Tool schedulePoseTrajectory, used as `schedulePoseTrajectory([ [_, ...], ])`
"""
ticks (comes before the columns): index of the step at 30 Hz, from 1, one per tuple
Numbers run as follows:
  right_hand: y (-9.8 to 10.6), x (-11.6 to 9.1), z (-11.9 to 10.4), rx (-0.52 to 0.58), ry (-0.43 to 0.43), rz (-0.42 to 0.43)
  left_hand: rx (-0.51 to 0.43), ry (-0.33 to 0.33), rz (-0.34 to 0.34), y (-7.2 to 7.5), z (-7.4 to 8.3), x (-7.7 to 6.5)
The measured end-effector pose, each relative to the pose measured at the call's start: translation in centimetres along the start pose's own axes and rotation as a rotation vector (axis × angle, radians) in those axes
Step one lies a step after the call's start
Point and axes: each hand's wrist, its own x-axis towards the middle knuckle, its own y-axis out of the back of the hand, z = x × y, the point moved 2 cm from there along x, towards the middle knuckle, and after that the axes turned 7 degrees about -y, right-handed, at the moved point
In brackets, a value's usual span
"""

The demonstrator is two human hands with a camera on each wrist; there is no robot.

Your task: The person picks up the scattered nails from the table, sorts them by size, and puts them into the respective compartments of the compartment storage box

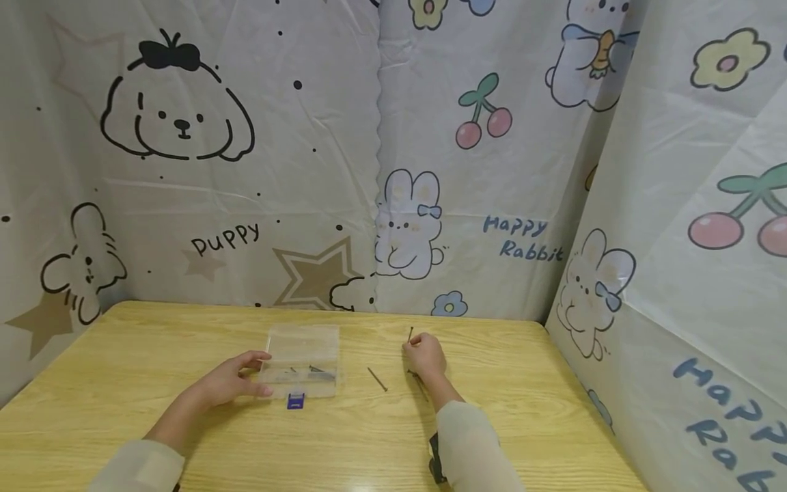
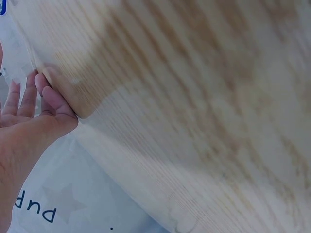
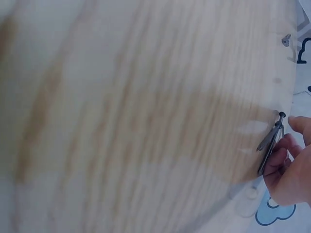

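A clear plastic box (image 1: 304, 345) lies with its lid raised at the back; a purple-blue latch (image 1: 296, 401) is at its front. My left hand (image 1: 229, 380) holds the box's left end, thumb at the front corner and fingers further back. Small dark metal pieces (image 1: 316, 370) lie inside. To the right, my right hand (image 1: 426, 354) pinches a long thin nail (image 1: 410, 334) that points up past the fingertips. Beneath that hand lie more nails (image 3: 270, 141), partly hidden by it. Another nail (image 1: 378, 379) lies alone between box and right hand.
The wood-grain table (image 1: 344, 451) has its back edge just beyond the box and the right hand. Printed cloth (image 1: 320, 171) hangs behind it and along the right side. A black strap (image 1: 436, 461) shows beside the right sleeve.
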Motion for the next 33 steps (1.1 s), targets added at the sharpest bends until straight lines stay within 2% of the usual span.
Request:
schedulePoseTrajectory([
  [5,-0.1,0.2,0.0,-0.048,-0.010,0.026,0.025,-0.014,-0.007,0.0,0.3,0.1],
  [19,0.1,0.2,0.1,-0.116,-0.060,0.078,0.002,-0.015,-0.012,-0.2,0.6,0.3],
  [27,0.0,0.5,0.5,-0.063,-0.075,-0.003,-0.019,0.009,-0.018,-0.1,0.6,0.1],
  [33,0.9,0.4,1.0,0.024,-0.054,0.006,-0.006,0.015,-0.016,0.1,0.4,-0.1],
])
